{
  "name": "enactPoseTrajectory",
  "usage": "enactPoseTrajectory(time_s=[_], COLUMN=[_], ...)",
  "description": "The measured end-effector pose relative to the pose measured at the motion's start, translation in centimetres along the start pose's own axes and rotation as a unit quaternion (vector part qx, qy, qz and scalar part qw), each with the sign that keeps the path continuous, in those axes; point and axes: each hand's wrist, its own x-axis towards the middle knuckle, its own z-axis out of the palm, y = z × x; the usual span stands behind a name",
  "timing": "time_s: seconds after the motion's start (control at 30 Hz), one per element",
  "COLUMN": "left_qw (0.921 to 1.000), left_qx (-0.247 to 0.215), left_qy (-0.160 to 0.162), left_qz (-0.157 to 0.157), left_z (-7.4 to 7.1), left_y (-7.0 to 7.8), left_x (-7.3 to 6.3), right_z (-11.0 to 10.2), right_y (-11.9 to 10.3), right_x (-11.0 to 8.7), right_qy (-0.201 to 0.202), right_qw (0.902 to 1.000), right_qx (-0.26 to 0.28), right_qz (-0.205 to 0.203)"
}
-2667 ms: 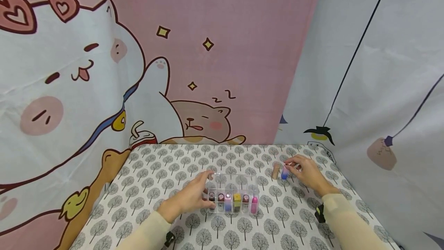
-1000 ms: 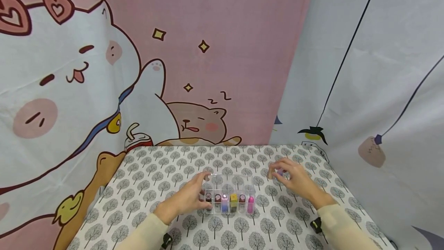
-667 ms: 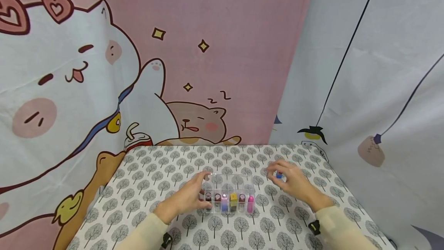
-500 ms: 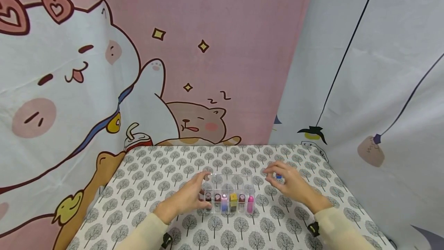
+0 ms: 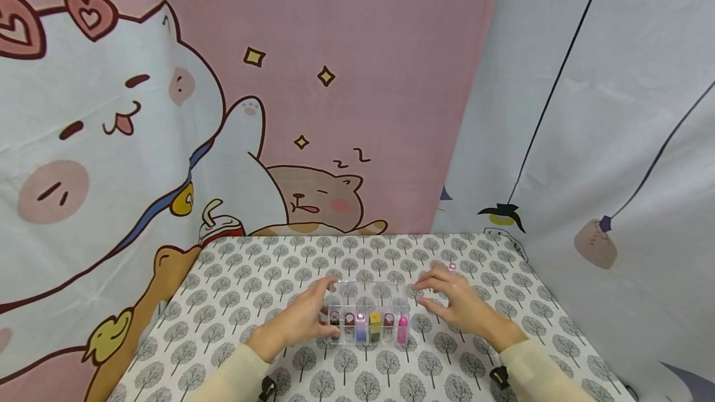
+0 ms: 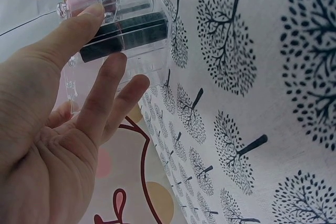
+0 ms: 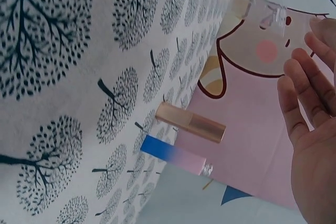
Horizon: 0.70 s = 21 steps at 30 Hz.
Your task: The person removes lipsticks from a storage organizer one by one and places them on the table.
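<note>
A clear lipstick organizer [image 5: 382, 294] stands on the table with a front row of several lipsticks, among them a bright pink one [image 5: 402, 331] and a yellow-topped one [image 5: 375, 329]. At its left end my left hand [image 5: 298, 320] grips it, thumb in front and fingers behind. In the left wrist view the thumb lies by a black lipstick [image 6: 102, 48]. My right hand [image 5: 459, 304] hovers right of the organizer, fingers apart and holding nothing. Beyond it, in the right wrist view, a gold lipstick tube [image 7: 190, 121] and a blue-to-pink lipstick [image 7: 173, 154] stand side by side.
The tablecloth [image 5: 313, 361] is white with grey trees. A cartoon-printed pink and white curtain [image 5: 391, 110] rises behind the table's far edge, and a pale curtain [image 5: 625, 160] hangs on the right. The organizer's back row shows clear compartments.
My right hand had its fingers at the top of the blue-to-pink lipstick; now it is away from it, shifted left and nearer toward the organizer. The left hand keeps its hold.
</note>
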Motion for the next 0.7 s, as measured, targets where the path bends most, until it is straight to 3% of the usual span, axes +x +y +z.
enactPoseTrajectory(time_s=[0.3,0.7], left_qw=[1.0000,1.0000], left_qx=[-0.003,0.001], left_qy=[0.001,0.000], left_qz=[-0.002,-0.005], left_z=[0.1,0.1], left_y=[-0.1,-0.1], left_x=[0.1,0.0], right_z=[1.0,1.6], right_y=[-1.5,-2.7], right_x=[-0.2,-0.6], right_qy=[-0.035,-0.078], right_qw=[0.9988,0.9966], right_qx=[0.034,0.020], right_qz=[-0.001,0.017])
